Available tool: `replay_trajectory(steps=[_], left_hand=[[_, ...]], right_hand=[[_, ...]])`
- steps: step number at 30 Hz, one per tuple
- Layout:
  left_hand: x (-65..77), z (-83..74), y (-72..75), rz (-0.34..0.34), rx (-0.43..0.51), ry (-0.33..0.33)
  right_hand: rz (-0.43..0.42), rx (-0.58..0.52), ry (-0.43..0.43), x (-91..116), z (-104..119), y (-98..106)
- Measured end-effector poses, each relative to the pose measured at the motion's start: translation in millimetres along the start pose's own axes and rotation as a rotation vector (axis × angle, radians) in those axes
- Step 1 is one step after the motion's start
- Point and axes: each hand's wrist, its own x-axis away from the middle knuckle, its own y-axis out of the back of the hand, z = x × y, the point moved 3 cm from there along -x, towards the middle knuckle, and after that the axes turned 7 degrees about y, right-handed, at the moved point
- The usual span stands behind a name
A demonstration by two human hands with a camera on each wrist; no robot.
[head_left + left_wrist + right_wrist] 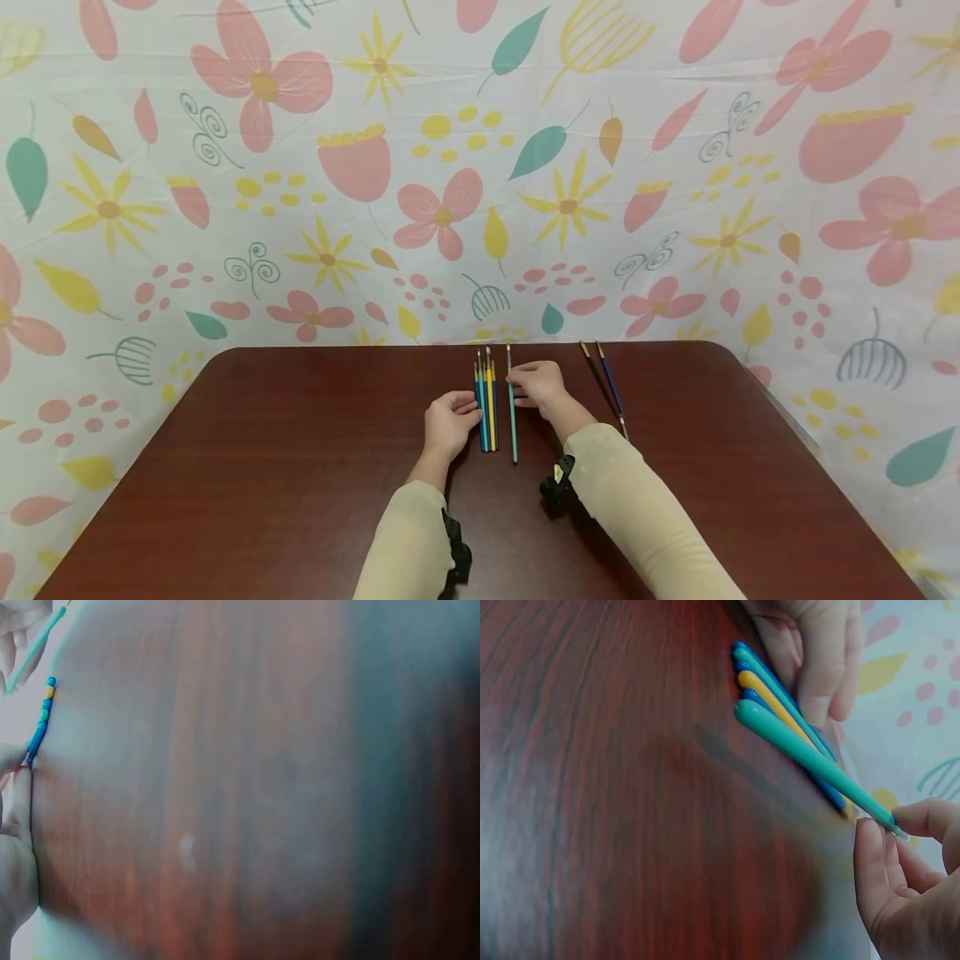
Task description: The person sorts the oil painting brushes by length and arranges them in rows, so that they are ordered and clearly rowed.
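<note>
My right hand (542, 385) pinches a teal paintbrush (513, 425) near its bristle end, between thumb and fingers. In the right wrist view, the teal handle (802, 754) slants up beside the row of brushes, its rounded end toward the table's near side. My left hand (448, 427) touches the left side of several paintbrushes (491, 421) lying side by side, with blue, teal and yellow handles. Their bristles point to the far edge. In the left wrist view, the left fingers (19, 799) show only at the left border, near the handle ends.
Right of my right hand lie a dark-handled brush (600, 379) and a blue-handled brush (611, 379), plus another brush (624, 429) partly hidden by the sleeve. The brown table (262, 467) meets a flower-patterned cloth (442, 217) at its far edge.
</note>
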Motion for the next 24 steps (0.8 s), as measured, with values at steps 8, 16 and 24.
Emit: replay_trajectory(steps=[8, 16, 24], left_hand=[[-1.6, 2.0, -0.5, -0.004, 0.007, 0.014], [-1.3, 0.8, -1.2, -0.004, 0.015, 0.019], [-1.6, 1.3, -1.5, -0.008, 0.015, 0.025]], right_hand=[[0.028, -0.013, -0.01, 8, 3, 20], [0.067, 0.005, 0.017, 13, 1, 42], [0.108, 0.019, 0.039, 20, 3, 63]])
